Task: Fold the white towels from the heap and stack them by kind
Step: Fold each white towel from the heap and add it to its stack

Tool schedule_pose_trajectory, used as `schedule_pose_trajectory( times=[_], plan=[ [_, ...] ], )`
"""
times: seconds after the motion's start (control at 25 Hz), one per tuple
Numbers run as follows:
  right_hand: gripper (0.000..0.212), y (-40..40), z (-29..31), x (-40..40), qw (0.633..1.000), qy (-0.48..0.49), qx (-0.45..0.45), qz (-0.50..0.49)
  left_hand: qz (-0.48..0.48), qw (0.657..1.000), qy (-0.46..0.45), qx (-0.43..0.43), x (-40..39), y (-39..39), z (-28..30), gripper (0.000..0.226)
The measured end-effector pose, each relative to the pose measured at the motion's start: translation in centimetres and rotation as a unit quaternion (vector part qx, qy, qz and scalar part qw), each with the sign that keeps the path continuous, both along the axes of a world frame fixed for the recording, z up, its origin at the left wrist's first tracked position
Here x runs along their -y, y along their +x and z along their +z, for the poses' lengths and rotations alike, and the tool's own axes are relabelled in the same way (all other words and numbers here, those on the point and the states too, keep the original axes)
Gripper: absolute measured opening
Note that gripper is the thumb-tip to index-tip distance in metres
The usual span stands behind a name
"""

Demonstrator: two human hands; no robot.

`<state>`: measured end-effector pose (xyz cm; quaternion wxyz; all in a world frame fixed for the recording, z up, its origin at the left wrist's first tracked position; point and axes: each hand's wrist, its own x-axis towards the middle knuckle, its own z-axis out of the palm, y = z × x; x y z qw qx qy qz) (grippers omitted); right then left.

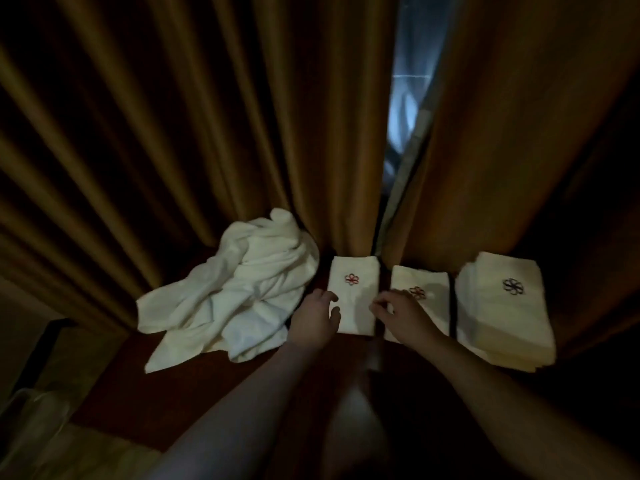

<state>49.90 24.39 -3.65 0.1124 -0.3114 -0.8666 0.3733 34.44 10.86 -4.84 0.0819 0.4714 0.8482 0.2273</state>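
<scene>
3 folded white terry towels lie in a row on the dark reddish-brown wooden table [114,393], in front of the pleated golden-brown curtain [156,133]. The small folded towel with a red flower emblem [356,289] is on the left, a second red-flower folded towel [429,282] is in the middle, and the larger stack with a black flower emblem [502,306] is on the right. The left hand [317,318] rests on the first towel's left edge, fingers spread and relaxed. The right hand [403,315] hovers over the gap between the 2 red-flower towels, fingers loosely curled, pinching nothing visible. The crumpled heap of unfolded white towels [235,292] lies to the left, just beside the left hand.
</scene>
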Motion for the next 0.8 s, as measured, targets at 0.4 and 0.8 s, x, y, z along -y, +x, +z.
schedule_pose_trajectory(
  times=[0.4,0.8],
  plan=[
    [0.011,-16.4,1.4,14.4,0.99,-0.084,0.083,0.077,0.172,0.981,0.045,0.078,20.2,-14.2,2.2,0.028],
    [0.017,-30.3,2.7,10.1,0.994,-0.08,0.056,0.057,0.231,0.957,0.065,0.16,15.8,-24.3,1.7,0.021]
  ],
)
